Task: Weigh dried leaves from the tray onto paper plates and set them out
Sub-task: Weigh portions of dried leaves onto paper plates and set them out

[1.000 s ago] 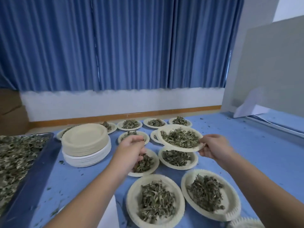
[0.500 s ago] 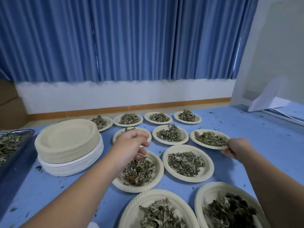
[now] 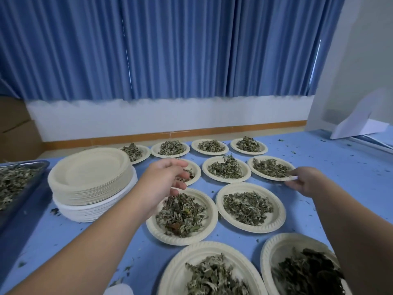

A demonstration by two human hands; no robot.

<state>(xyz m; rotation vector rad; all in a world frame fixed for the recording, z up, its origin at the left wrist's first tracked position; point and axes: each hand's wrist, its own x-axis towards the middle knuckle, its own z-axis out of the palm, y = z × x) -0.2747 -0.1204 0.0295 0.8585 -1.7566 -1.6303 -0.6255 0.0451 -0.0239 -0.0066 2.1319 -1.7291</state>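
Bottom of frame: near plate (image 3: 212, 245) and dark-leaf plate (image 3: 293, 235), both filled, on the blue counter (image 3: 350, 177). Two more filled plates sit just above them.

My left hand (image 3: 161, 179) hovers centre-left over that row. Its fingers are loose and spread, with nothing in them.

Right of centre, my right hand (image 3: 306, 182) has its fingers pinched on the near rim of the held plate (image 3: 251, 165). The plate looks flat on the counter, at the right end of its row. Its leaf heap (image 3: 271, 167) is loose.

My read: the plate is very light, thin and flexy. A one-edge pinch will bend it and the leaves will slide off. Better to take the rim with fingers under and thumb on top, keep it level and move slowly.

Left of frame: empty-plate stack (image 3: 89, 173), then the tray (image 3: 23, 201) with dried leaves (image 3: 12, 182) at the edge. The far row (image 3: 210, 153) of filled plates is at the back.
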